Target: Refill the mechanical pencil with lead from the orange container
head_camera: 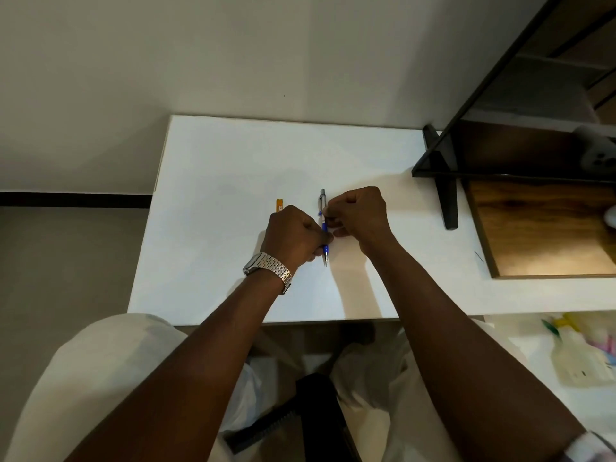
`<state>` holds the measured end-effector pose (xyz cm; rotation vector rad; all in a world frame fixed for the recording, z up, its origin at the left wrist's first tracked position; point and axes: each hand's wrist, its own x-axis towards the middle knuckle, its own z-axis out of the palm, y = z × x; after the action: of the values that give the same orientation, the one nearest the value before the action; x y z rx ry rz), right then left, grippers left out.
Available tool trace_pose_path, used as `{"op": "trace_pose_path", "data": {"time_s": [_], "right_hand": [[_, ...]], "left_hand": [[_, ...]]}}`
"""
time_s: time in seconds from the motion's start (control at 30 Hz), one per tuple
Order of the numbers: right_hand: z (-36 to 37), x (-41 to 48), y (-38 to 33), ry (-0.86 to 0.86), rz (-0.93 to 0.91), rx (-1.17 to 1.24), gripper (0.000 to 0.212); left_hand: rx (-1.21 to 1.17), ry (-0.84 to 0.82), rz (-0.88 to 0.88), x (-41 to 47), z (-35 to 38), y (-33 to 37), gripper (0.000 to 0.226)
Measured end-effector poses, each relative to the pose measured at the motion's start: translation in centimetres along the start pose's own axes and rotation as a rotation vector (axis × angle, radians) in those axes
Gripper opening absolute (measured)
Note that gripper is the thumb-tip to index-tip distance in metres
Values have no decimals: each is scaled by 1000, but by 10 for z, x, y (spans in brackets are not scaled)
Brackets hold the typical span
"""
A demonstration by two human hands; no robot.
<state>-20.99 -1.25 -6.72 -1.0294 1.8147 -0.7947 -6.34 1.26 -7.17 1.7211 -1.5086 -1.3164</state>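
A blue and silver mechanical pencil (322,203) is held roughly upright over the white table (216,161), its tip pointing toward me and its silver clip end away. My left hand (293,236), with a metal watch on the wrist, grips the pencil's lower blue barrel. My right hand (358,216) has its fingers closed and its fingertips pinch the pencil's middle. The orange lead container (279,205) lies flat on the table just behind my left hand, partly hidden by it.
A dark metal shelf frame (446,181) with a wooden board (540,228) stands on the table's right side. A pale plastic item (580,358) lies on a lower surface at the right. My lap and a black chair part are below the table edge.
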Motion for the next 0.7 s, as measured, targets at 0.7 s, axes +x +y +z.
{"op": "trace_pose_path", "data": {"time_s": [0.7], "right_hand": [[-6,-16,-17,301,-414,-117,28]], "left_hand": [[292,388,421,-10,-17,25,29]]}}
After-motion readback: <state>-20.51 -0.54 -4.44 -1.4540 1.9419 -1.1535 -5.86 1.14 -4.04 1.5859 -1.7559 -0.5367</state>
